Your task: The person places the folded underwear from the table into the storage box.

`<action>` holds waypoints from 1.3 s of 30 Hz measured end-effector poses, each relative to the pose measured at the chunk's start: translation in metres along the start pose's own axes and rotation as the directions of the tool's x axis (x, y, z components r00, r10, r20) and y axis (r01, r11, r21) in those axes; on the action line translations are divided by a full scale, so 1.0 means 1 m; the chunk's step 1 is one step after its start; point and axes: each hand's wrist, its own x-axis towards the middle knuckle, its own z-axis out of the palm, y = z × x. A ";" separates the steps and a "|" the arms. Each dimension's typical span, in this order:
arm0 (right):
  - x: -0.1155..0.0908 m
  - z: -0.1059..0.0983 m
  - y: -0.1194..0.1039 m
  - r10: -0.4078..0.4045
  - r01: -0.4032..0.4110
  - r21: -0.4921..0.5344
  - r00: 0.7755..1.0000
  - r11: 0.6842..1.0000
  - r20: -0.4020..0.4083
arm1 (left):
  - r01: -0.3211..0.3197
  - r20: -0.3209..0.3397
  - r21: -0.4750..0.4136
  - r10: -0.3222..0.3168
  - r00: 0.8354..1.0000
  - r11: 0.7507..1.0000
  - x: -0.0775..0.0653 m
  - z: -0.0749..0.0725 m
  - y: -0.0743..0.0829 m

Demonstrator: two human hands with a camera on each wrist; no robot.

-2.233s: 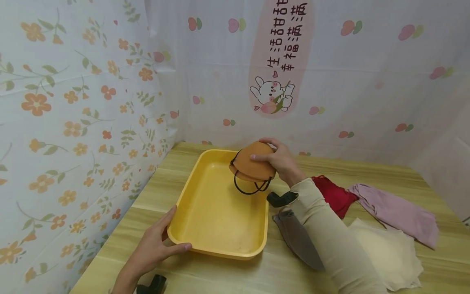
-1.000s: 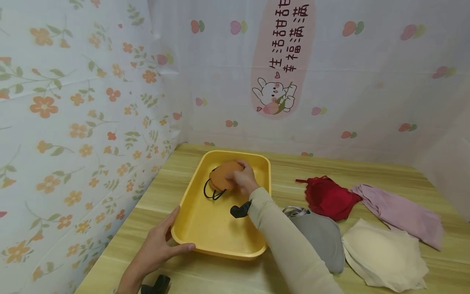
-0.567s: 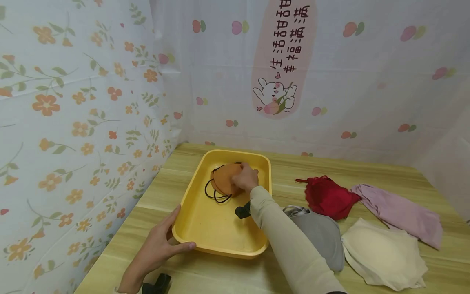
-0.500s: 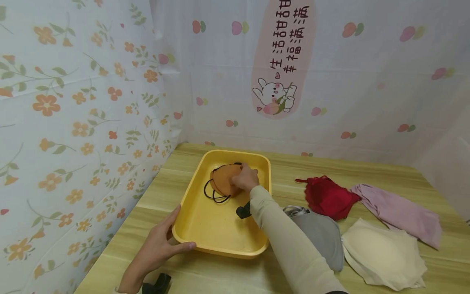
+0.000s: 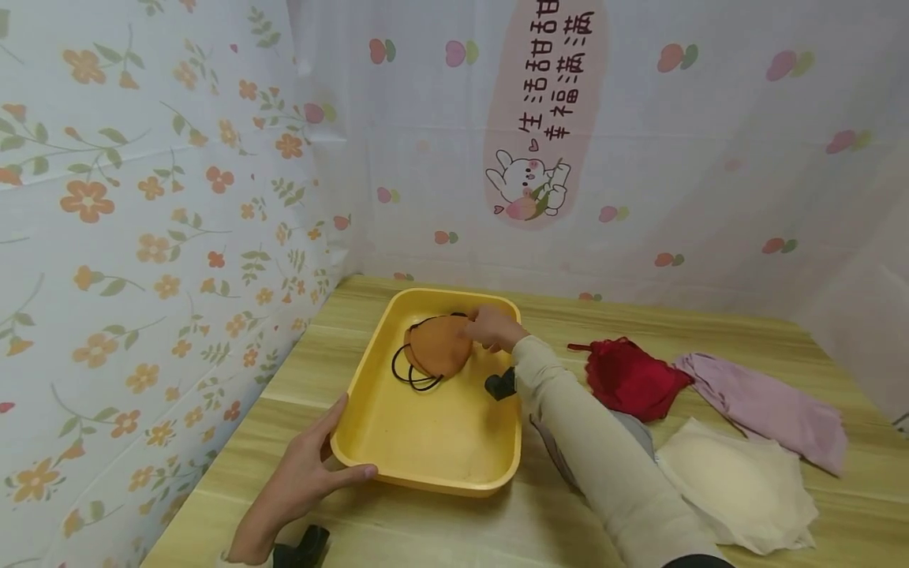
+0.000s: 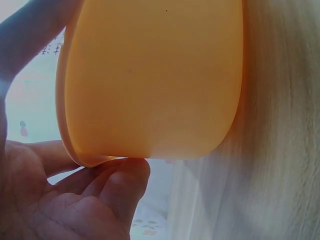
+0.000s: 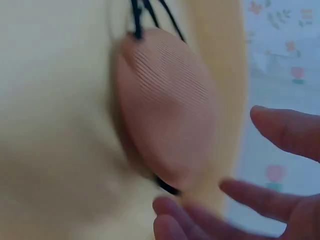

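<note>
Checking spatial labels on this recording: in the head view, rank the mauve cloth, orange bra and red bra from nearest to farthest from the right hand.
From the right hand, in the head view:
1. Orange bra, inside the yellow tray, just left of the hand
2. Red bra, right of the tray
3. Mauve cloth, farther right, past the red bra

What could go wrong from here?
1. The orange bra's black straps lie loose; the right hand's spread fingers are close by and might snag one when lifting out.
2. The left hand grips the yellow tray only at its near-left corner, so a bump elsewhere could swivel it.
3. The right sleeve crosses over the grey garment and might drag it; contact can't be told.
</note>
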 end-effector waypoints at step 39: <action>-0.187 -0.048 0.171 -0.311 0.247 -0.233 0.904 0.941 -0.294 | 0.031 -0.017 0.062 -0.030 0.999 0.998 -0.001 0.008 0.002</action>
